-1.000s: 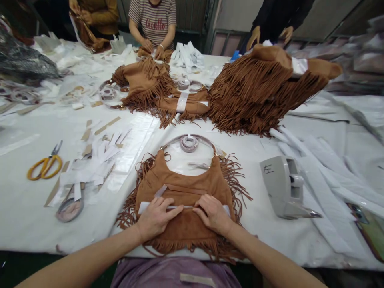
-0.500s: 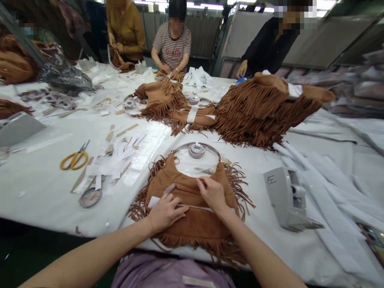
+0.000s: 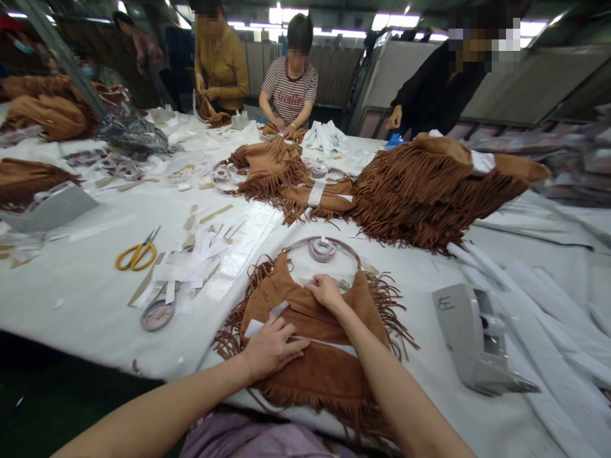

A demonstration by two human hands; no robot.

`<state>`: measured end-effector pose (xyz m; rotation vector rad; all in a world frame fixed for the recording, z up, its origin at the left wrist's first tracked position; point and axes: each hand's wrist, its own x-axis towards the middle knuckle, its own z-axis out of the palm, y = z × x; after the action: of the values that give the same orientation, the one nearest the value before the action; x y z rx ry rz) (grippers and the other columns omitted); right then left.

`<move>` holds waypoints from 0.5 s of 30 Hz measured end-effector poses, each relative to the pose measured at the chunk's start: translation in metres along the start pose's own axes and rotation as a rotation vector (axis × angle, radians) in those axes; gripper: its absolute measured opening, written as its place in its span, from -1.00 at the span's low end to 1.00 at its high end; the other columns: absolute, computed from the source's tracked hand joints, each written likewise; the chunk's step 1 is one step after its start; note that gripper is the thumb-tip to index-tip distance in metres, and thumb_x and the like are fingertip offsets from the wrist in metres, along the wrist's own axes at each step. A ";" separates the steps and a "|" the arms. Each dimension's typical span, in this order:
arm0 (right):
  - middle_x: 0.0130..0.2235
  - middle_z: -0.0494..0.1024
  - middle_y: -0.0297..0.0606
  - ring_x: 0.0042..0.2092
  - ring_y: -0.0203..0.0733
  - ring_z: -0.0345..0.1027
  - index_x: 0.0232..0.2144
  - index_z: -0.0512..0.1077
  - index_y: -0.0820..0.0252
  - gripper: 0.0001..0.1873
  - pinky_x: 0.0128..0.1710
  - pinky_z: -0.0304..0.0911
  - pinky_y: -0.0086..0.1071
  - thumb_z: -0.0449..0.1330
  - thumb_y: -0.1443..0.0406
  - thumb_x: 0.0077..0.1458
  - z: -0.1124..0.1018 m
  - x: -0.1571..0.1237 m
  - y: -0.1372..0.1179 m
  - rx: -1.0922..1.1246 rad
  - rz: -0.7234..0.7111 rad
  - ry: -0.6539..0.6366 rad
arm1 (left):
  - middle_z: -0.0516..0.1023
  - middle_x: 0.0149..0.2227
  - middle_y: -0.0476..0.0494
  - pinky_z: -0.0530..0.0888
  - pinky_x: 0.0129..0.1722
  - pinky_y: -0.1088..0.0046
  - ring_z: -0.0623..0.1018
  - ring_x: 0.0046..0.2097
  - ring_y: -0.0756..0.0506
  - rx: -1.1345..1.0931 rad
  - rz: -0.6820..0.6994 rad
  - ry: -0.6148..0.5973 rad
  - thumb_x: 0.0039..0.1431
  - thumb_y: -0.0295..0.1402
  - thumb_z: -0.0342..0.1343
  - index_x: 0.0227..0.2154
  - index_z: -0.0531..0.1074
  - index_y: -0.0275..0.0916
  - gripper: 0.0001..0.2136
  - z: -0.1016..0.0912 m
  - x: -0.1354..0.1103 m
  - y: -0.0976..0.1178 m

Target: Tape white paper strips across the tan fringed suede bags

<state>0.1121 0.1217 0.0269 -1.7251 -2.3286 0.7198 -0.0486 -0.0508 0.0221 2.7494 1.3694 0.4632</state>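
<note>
A brown suede handbag (image 3: 324, 375) with long fringes lies on the table before me, its strap (image 3: 351, 247) arched away from me. A white strip (image 3: 329, 344) runs across its front, partly under my left hand (image 3: 274, 346). That hand rests on the bag with fingers stretched out, beside a small pale tab (image 3: 279, 310) near the pocket slit. At the bag's curved top edge, my right hand (image 3: 327, 292) has its fingers bent together; whatever they pinch is too small to make out. A wrapped coil (image 3: 321, 249) sits inside the strap's arch.
Yellow-handled scissors (image 3: 137, 254) and paper strips (image 3: 203, 257) lie to the left. A grey tape dispenser (image 3: 470, 337) stands at right, next to long white strips (image 3: 539, 318). Fringed bags (image 3: 415, 191) are piled farther back. Several people, including one in a striped shirt (image 3: 289, 89), stand beyond.
My right hand has moved from the pocket slit up to the bag's top edge. My left hand stays on the bag. The whole view has shifted slightly.
</note>
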 end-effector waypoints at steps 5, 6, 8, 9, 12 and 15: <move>-0.64 0.33 -0.40 -0.50 -0.29 0.19 -0.66 0.28 0.19 -0.76 -0.50 -0.05 -0.45 0.15 0.24 -0.03 -0.016 -0.007 0.026 0.097 -0.004 0.071 | 0.36 -0.26 -0.11 0.43 -0.24 0.26 0.31 -0.23 -0.12 -0.013 0.020 -0.019 0.30 -0.18 -0.07 0.04 0.33 0.02 -0.71 -0.003 0.001 0.000; -0.65 0.30 -0.42 -0.52 -0.30 0.16 -0.67 0.27 0.18 -0.75 -0.51 -0.07 -0.45 0.15 0.24 -0.04 -0.019 -0.006 0.030 0.117 -0.007 0.082 | 0.37 -0.26 -0.11 0.43 -0.23 0.25 0.31 -0.23 -0.11 -0.022 0.025 -0.018 0.30 -0.18 -0.07 0.05 0.33 0.02 -0.71 -0.004 0.001 0.000; -0.67 0.26 -0.44 -0.53 -0.31 0.12 -0.68 0.25 0.17 -0.75 -0.53 -0.09 -0.45 0.14 0.23 -0.07 -0.022 -0.001 0.036 0.159 -0.015 0.098 | 0.37 -0.26 -0.10 0.43 -0.16 0.20 0.31 -0.22 -0.11 -0.044 0.033 -0.012 0.30 -0.19 -0.06 0.05 0.33 0.01 -0.71 -0.004 0.002 -0.001; -0.67 0.26 -0.44 -0.54 -0.31 0.12 -0.68 0.25 0.17 -0.76 -0.53 -0.09 -0.45 0.14 0.23 -0.08 -0.022 0.002 0.039 0.181 -0.018 0.103 | 0.37 -0.27 -0.09 0.42 -0.12 0.18 0.30 -0.22 -0.10 -0.055 0.035 -0.008 0.30 -0.19 -0.06 0.05 0.33 0.01 -0.71 -0.003 0.002 -0.002; -0.68 0.28 -0.43 -0.53 -0.31 0.14 -0.67 0.28 0.18 -0.79 -0.54 -0.07 -0.46 0.14 0.22 -0.12 -0.019 0.014 0.041 0.254 -0.018 0.109 | 0.36 -0.27 -0.09 0.41 -0.09 0.18 0.30 -0.23 -0.08 -0.081 0.036 0.002 0.29 -0.19 -0.05 0.04 0.35 0.00 -0.71 -0.001 0.003 -0.005; -0.66 0.34 -0.40 -0.52 -0.29 0.20 -0.63 0.35 0.20 -0.81 -0.55 -0.02 -0.48 0.14 0.20 -0.12 -0.016 0.026 0.039 0.339 -0.004 0.131 | 0.36 -0.26 -0.09 0.42 -0.13 0.21 0.31 -0.23 -0.08 -0.090 0.028 0.003 0.28 -0.18 -0.03 0.03 0.36 0.01 -0.71 0.003 0.003 -0.008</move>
<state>0.1437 0.1593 0.0190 -1.5660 -1.9866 0.9104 -0.0521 -0.0438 0.0188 2.6997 1.2791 0.5178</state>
